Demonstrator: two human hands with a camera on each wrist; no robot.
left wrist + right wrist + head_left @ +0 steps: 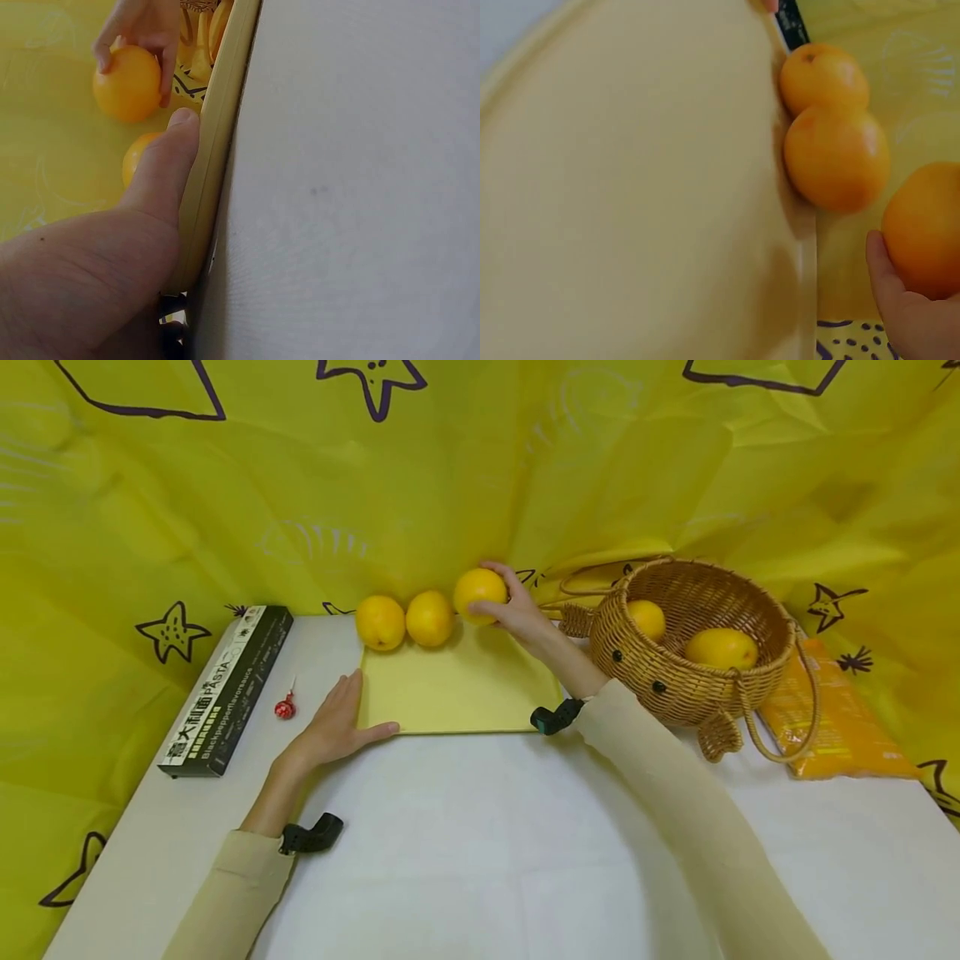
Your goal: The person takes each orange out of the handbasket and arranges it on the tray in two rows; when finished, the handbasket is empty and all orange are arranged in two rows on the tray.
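My right hand [517, 610] grips an orange [480, 592] over the far edge of a pale yellow tray [457, 693], toward its right end. Left of it, two more oranges [380, 622] sit side by side along that far edge, nearly in a row with the held one. In the right wrist view the held orange [926, 229] shows at the right, with a finger along its side. My left hand [337, 727] rests at the tray's near left corner, fingers straight along the left side and thumb [169, 161] over the near edge.
A wicker basket [675, 693] with yellow fruit [722, 648] inside stands to the right, its handle loops hanging out. Beside it lies an orange packet [840, 718]. At the left are a black-and-white pasta box [228, 693] and a red lollipop [285, 705]. A yellow patterned cloth [450, 485] rises behind.
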